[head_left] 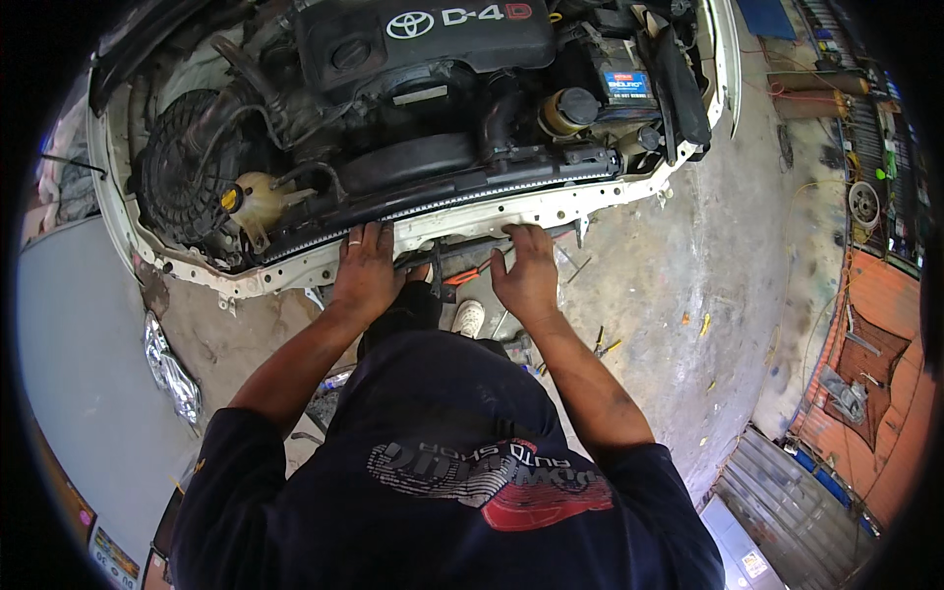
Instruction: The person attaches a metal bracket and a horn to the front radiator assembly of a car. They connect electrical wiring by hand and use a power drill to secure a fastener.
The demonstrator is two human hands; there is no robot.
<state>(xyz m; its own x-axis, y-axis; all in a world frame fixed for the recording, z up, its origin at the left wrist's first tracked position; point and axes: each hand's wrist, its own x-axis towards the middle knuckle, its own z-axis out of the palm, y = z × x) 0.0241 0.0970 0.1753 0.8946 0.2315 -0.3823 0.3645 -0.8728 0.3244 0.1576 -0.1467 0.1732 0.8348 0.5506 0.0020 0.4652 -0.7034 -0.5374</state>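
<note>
My left hand point(366, 273) has its fingers curled over the white front crossmember point(454, 218) of an open engine bay, just below the black radiator top point(413, 197). My right hand point(523, 273) grips the same crossmember farther right, fingers bent onto its edge. Between and below my hands, an orange-and-black tool point(462, 276) shows under the front end. A translucent coolant reservoir point(258, 202) with a yellow cap sits up and left of my left hand; the black engine cover point(442, 69) lies beyond.
My shoe point(467, 318) rests on the concrete floor point(708, 344) below the car. Pliers point(602, 346) lie on the right. A large pale grey surface point(79, 334) borders the left. Along the right edge are corrugated sheets point(762, 477), a wheel point(863, 205) and an orange surface point(875, 285).
</note>
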